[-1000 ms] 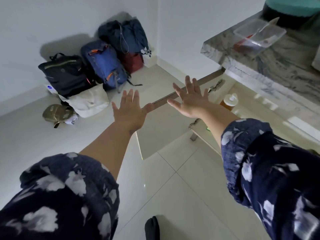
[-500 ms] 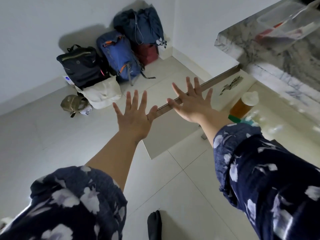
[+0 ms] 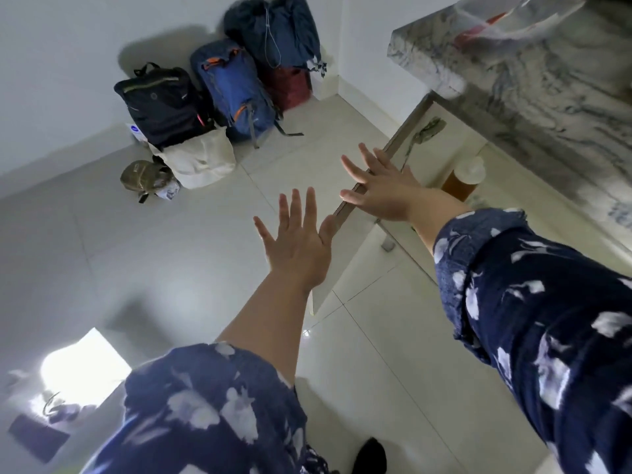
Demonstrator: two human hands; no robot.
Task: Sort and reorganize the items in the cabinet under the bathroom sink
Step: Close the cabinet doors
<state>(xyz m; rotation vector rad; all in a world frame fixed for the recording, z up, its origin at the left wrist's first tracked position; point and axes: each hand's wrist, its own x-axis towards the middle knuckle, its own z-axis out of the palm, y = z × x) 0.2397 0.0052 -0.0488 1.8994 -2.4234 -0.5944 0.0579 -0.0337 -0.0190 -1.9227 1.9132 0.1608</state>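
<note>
The pale tiled floor point(image 3: 178, 275) fills most of the view, with the marble countertop point(image 3: 533, 83) cut off at the upper right. Under it the cabinet point(image 3: 455, 138) stands open, its door point(image 3: 355, 234) swung out toward the person. Against the far wall sits a pile of bags: a black backpack point(image 3: 160, 104), a blue backpack point(image 3: 232, 94), a dark navy bag point(image 3: 277, 29) over a red one point(image 3: 290, 85), a white tote point(image 3: 198, 159) and a small olive pouch point(image 3: 143, 177). No lettering can be read; a round blue mark on something white by the black backpack is too small to make out.

Both arms in dark floral sleeves reach forward. The left hand point(image 3: 297, 241) is spread flat, fingers apart, holding nothing, beside the door's edge. The right hand point(image 3: 383, 189) is likewise splayed and empty, over the door's top edge.

Inside the cabinet an amber bottle with a white cap point(image 3: 463, 179) stands on the shelf, partly hidden by the right forearm. A clear container point(image 3: 506, 18) on the countertop is blurred.

Since half a second ago the view has swung left, and a bright patch point(image 3: 82, 367) now shows at lower left.
</note>
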